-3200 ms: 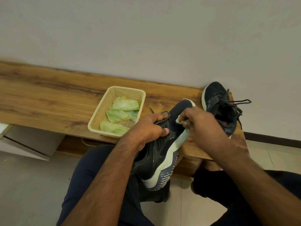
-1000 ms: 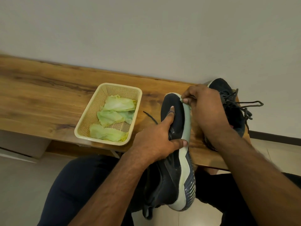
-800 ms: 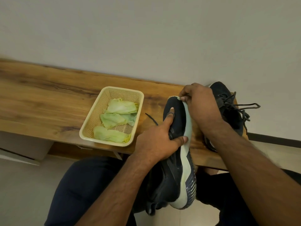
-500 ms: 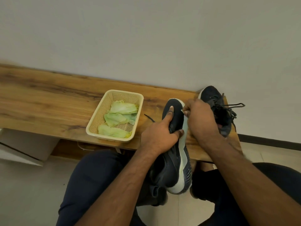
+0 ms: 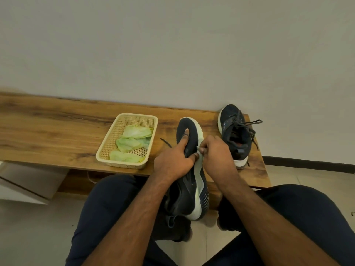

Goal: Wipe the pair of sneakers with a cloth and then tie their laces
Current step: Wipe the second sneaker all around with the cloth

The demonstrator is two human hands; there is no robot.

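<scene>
A cream perforated basket (image 5: 104, 151) holding pale green leaves (image 5: 134, 132) sits on a wooden bench (image 5: 48, 131) against a plain grey wall (image 5: 172, 45); tiled floor (image 5: 307, 173) at four o'clock.

Left hand (image 5: 173, 162): grips the dark sneaker (image 5: 189, 177), tipped on its side, index finger stretched along the toe.
Right hand (image 5: 217, 152): pinches a pale cloth (image 5: 199, 160) against the white sole edge.
Second sneaker (image 5: 233, 135): at 2 o'clock on the wooden bench (image 5: 57, 135), laces loose.
Basket (image 5: 107, 150): at 10 o'clock, green cloths (image 5: 132, 143) inside.
</scene>
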